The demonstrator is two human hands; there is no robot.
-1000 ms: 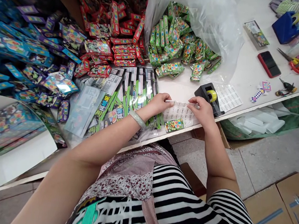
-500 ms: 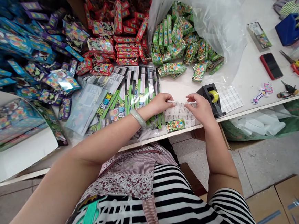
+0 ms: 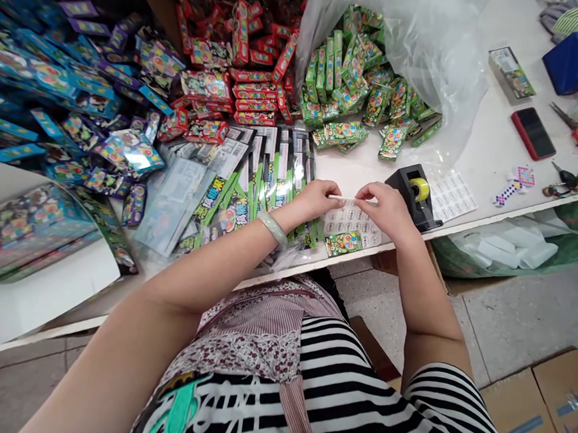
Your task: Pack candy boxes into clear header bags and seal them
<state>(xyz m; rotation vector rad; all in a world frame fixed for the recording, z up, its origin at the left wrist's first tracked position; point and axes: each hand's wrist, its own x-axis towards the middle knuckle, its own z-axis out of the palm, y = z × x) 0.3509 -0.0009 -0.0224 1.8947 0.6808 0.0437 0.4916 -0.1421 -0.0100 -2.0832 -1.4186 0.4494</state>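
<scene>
A white sheet of round printed stickers [image 3: 352, 223] lies near the table's front edge. My left hand [image 3: 314, 200] pinches its upper edge at the left, and my right hand [image 3: 384, 209] pinches the same edge farther right. Between them that edge is bent up into a narrow strip. A small green candy box [image 3: 343, 243] rests flat on the sheet's lower left part. Just right of my right hand stands a black tape dispenser [image 3: 411, 194] with a yellow roll. Flat printed packages in clear plastic [image 3: 251, 187] fan out beside my left hand.
Piles of red boxes [image 3: 256, 94], green boxes [image 3: 349, 81] and blue boxes [image 3: 50, 77] fill the back and left. Another sticker sheet [image 3: 453, 197], a phone [image 3: 533, 132] and scissors [image 3: 576, 129] lie to the right. An open display box [image 3: 37, 297] stands at the left.
The sheet's upper edge is now turned up into a thin strip between my fingertips, where more of its face showed before. The whole view has shifted slightly.
</scene>
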